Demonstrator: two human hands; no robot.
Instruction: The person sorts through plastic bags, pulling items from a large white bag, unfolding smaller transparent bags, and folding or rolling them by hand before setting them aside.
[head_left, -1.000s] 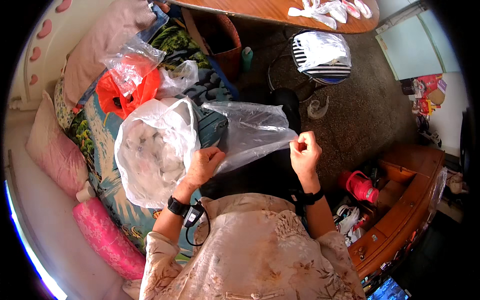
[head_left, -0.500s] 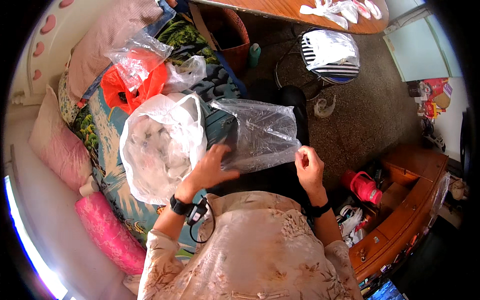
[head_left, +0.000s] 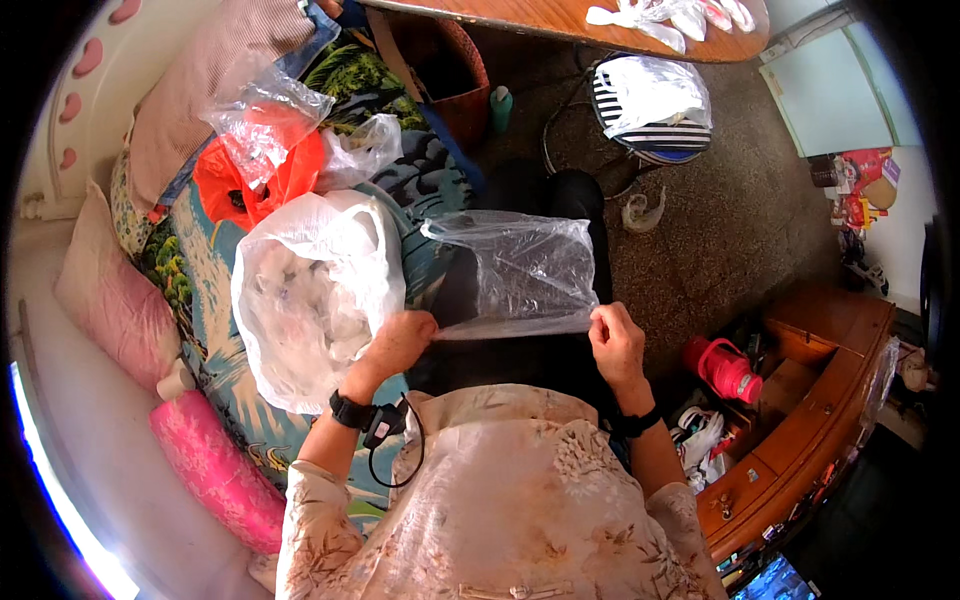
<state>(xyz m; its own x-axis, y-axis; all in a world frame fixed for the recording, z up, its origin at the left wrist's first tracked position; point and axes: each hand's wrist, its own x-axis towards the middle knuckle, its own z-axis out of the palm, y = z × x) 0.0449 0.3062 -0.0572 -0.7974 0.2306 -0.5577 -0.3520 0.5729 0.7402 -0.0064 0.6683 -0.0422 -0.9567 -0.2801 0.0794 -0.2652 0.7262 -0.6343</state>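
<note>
A clear plastic bag (head_left: 530, 270) lies spread across my lap, its near edge stretched between my two hands. My left hand (head_left: 402, 338) is closed on the bag's near left corner. At the near right corner my right hand (head_left: 617, 340) pinches the same edge. Just left of my left hand stands a big white plastic bag (head_left: 250, 300), its mouth wide, with crumpled clear and white bags (head_left: 315, 310) inside. Behind it on the bed lie a red plastic bag (head_left: 290, 185) and crumpled clear bags (head_left: 268, 105).
Patterned bedding (head_left: 215, 270) with pillows (head_left: 120, 290) spreads on the left. A striped stool (head_left: 655, 137) holding white bags (head_left: 655, 92) stands beyond my knees, below a wooden table (head_left: 560, 22). On the right are a pink flask (head_left: 722, 370) and a wooden cabinet (head_left: 790, 440).
My left hand, open before, has closed on the near left corner of the clear bag. The near edge is now drawn straight between both hands.
</note>
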